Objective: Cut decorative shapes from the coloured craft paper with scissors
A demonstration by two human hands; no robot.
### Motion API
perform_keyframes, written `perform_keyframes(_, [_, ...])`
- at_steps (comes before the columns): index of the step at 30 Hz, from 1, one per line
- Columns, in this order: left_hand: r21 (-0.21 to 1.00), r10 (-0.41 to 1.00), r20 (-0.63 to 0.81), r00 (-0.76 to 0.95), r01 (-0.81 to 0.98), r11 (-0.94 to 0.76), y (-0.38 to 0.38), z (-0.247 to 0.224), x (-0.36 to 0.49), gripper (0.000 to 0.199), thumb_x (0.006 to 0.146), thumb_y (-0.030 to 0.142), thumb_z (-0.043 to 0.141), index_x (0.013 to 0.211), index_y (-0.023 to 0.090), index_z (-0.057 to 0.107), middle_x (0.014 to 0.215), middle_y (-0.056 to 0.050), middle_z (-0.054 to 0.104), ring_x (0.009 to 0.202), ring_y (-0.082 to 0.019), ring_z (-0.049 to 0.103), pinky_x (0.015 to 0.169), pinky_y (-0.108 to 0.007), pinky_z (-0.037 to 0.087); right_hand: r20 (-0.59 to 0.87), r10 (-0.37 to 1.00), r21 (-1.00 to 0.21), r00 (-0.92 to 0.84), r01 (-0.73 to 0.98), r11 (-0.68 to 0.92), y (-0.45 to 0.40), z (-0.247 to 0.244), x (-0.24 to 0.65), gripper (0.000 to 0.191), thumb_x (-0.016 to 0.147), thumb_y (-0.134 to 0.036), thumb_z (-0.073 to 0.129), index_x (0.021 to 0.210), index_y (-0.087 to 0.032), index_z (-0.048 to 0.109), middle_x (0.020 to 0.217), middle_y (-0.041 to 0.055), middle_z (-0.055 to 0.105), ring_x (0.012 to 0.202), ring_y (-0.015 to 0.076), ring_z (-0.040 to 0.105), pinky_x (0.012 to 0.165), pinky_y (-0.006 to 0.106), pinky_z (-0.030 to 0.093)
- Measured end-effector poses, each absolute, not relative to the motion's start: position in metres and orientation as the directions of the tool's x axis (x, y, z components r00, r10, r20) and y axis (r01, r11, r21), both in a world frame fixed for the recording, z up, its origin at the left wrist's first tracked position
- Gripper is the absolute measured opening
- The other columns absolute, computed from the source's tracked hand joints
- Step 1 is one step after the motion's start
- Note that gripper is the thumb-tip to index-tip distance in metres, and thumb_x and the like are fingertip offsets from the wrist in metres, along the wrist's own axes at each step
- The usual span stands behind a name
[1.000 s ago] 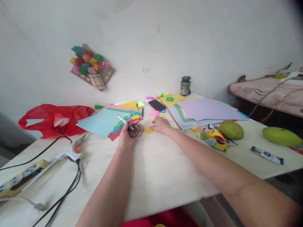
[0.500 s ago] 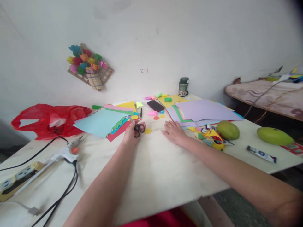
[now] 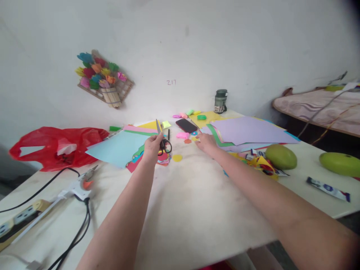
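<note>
My left hand (image 3: pixel 152 145) is closed on black-handled scissors (image 3: pixel 165 147), whose blades point up and away over the coloured sheets. Beside it lie a light blue sheet (image 3: pixel 120 146) and a yellow paper circle (image 3: pixel 177 158). My right hand (image 3: pixel 206 142) reaches to the small paper cutouts, its fingertips at a yellow cutout (image 3: pixel 194 138); whether they pinch it is too small to tell. An orange cutout (image 3: pixel 187 141) and a blue one (image 3: pixel 194 133) lie close by.
A phone (image 3: pixel 186 125), pink clay pack (image 3: pixel 182 135) and bottle (image 3: pixel 221 101) stand or lie behind. Purple sheets (image 3: pixel 247 129), mangoes (image 3: pixel 281 156) and a tube (image 3: pixel 328 188) are right. Left are a red bag (image 3: pixel 62 146), glue gun (image 3: pixel 83 187) and power strip (image 3: pixel 24 217).
My left hand has lifted slightly, with the scissors blades now pointing upward. My right hand has moved from lying flat on the table forward to the small cutouts. The view has shifted slightly.
</note>
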State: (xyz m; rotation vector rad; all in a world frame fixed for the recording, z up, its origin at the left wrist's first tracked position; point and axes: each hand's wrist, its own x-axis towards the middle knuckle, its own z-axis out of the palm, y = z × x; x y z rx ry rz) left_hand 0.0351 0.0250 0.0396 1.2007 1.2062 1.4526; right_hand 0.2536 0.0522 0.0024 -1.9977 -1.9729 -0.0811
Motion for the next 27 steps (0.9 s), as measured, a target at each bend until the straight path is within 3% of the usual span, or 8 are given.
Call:
perform_keyframes(3, [0.992,0.985,0.103,-0.137,0.082,-0.093,0.028,0.031,0.043,0.035,0.066,0.049,0.061,0.068,0.014,0.057,0.042,0.003,0.05,0.035,-0.009,0.043,0.037,-0.02,0.028,0.214,0.973,-0.218,0.088,0.975,-0.04,0.064,0.002,0.258,0.035,0.079,-0.027,0.05,0.111,-0.022,0.062,0.109,0.008,0.065,0.1,0.0224,0.058,0.081,0.03,0.04])
perform_keyframes(7, [0.958,0.986,0.093,-0.135,0.284,-0.052,0.035,0.018,0.052,0.031,0.061,0.046,0.066,0.059,0.018,0.054,0.038,0.005,0.044,0.038,-0.011,0.045,0.04,-0.022,0.029,0.177,0.98,-0.209,0.093,0.976,-0.055,0.073,0.003,0.268,0.04,0.075,-0.024,0.053,0.114,-0.023,0.061,0.105,0.0068,0.066,0.099,0.023,0.059,0.08,0.031,0.041])
perform_keyframes(10, [0.934,0.986,0.111,-0.128,0.354,-0.06,0.036,0.01,0.064,0.03,0.053,0.04,0.074,0.052,0.02,0.051,0.038,0.004,0.041,0.045,-0.015,0.05,0.045,-0.022,0.031,0.188,0.982,-0.121,0.025,0.993,-0.002,0.076,0.005,0.27,0.041,0.073,-0.02,0.053,0.113,-0.023,0.063,0.101,0.0083,0.067,0.1,0.0244,0.057,0.082,0.034,0.038])
perform_keyframes(13, [0.903,0.983,0.114,-0.144,0.427,-0.042,0.029,0.006,0.083,0.027,0.049,0.033,0.077,0.054,0.022,0.053,0.047,0.0,0.05,0.067,-0.022,0.058,0.056,-0.024,0.037,0.22,0.973,0.0,-0.074,0.997,0.076,0.076,0.006,0.267,0.038,0.074,-0.019,0.051,0.108,-0.024,0.065,0.097,0.0097,0.067,0.1,0.0259,0.055,0.084,0.037,0.033])
perform_keyframes(18, [0.955,0.99,0.094,-0.103,0.29,-0.061,0.01,0.001,0.111,0.025,0.047,0.016,0.076,0.057,0.022,0.054,0.055,-0.004,0.055,0.098,-0.031,0.054,0.082,-0.033,0.037,0.272,0.945,0.076,-0.184,0.983,0.17,0.076,0.004,0.261,0.028,0.08,-0.018,0.045,0.091,-0.017,0.071,0.091,0.0145,0.067,0.097,0.0261,0.054,0.085,0.038,0.029])
perform_keyframes(23, [0.907,0.967,0.242,-0.085,0.375,-0.194,-0.002,-0.007,0.118,0.024,0.051,0.016,0.075,0.052,0.021,0.051,0.065,-0.009,0.056,0.112,-0.036,0.044,0.09,-0.04,0.033,0.337,0.934,-0.018,-0.117,0.991,0.13,0.078,-0.003,0.266,0.03,0.083,-0.02,0.041,0.089,-0.017,0.071,0.089,0.0114,0.068,0.091,0.0249,0.055,0.08,0.036,0.031])
perform_keyframes(27, [0.856,0.929,0.367,-0.056,0.411,-0.313,0.001,0.0,0.113,0.023,0.059,0.034,0.073,0.058,0.019,0.056,0.086,-0.014,0.06,0.115,-0.035,0.041,0.087,-0.037,0.038,0.53,0.847,-0.173,-0.032,0.974,0.146,0.075,0.0,0.269,0.031,0.086,-0.023,0.04,0.098,-0.019,0.068,0.099,0.0073,0.067,0.093,0.0215,0.055,0.078,0.032,0.033])
